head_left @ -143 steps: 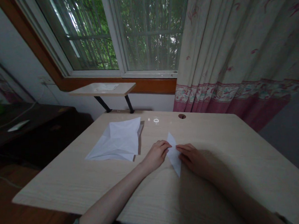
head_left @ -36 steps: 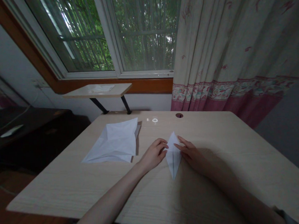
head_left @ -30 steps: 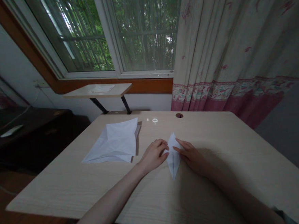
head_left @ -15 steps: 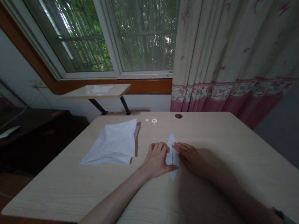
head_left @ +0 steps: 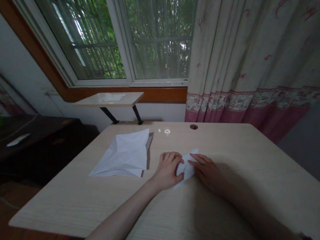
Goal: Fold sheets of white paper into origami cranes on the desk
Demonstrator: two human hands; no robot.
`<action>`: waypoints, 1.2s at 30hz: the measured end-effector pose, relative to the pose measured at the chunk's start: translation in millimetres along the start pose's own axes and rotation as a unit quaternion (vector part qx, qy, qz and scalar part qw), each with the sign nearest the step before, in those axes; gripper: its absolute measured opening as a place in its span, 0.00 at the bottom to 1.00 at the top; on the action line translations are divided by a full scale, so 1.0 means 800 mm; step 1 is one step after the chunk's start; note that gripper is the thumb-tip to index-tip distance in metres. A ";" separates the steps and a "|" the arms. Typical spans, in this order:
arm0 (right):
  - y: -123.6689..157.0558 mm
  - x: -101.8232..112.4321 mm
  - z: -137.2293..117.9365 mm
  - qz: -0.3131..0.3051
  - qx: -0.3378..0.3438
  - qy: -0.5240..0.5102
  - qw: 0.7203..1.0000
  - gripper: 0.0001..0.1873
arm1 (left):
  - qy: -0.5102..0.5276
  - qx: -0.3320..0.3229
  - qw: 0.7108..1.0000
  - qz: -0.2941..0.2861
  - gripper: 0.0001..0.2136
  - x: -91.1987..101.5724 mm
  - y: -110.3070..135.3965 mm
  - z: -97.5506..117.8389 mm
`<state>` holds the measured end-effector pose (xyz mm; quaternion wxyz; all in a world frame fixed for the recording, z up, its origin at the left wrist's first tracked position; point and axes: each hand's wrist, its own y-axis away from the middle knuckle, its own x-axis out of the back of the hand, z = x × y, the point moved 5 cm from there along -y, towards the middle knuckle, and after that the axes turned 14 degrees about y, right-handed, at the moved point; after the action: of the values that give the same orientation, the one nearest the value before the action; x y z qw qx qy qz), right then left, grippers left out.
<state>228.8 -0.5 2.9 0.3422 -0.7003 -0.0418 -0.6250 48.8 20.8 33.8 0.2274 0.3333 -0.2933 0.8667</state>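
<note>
A small folded white paper [head_left: 187, 166] lies on the desk between my hands, tilted so that its upper tip points to the right. My left hand [head_left: 167, 170] grips its left side, with the thumb low and the fingers curled near the top. From the right, my right hand [head_left: 207, 170] has its fingers on the paper's upper right edge, thumb mostly hidden. Both hands cover parts of the paper.
Creased white paper sheets [head_left: 131, 153] lie stacked on the desk [head_left: 144, 216] to the left. A raised shelf [head_left: 132, 98] stands at the back left, and a cable hole [head_left: 193, 126] sits near the back edge. A dark side table [head_left: 48, 133] is at far left.
The folded paper has turned clockwise from nearly upright to slanting right. My hands stay on either side of it. The whole view has shifted slightly.
</note>
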 end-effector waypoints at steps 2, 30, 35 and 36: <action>0.001 0.000 0.001 0.011 -0.001 -0.010 1.000 0.20 | 0.003 -0.002 1.000 0.005 0.16 0.002 0.000 -0.002; 0.007 0.005 -0.008 -0.006 -0.020 0.040 0.999 0.19 | 0.065 -0.055 0.995 -0.045 0.11 -0.007 0.003 -0.009; 0.011 0.006 -0.012 -0.005 -0.003 0.051 0.999 0.20 | 0.060 -0.065 0.995 -0.050 0.09 -0.006 0.001 -0.008; 0.012 0.005 -0.012 -0.003 -0.005 0.051 0.999 0.20 | 0.056 -0.065 0.995 -0.052 0.08 -0.006 0.001 -0.007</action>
<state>226.0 -14.0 2.1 0.3391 -0.6691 -0.0233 -0.6609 49.0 23.2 26.6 0.3093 0.2833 -0.3182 0.8502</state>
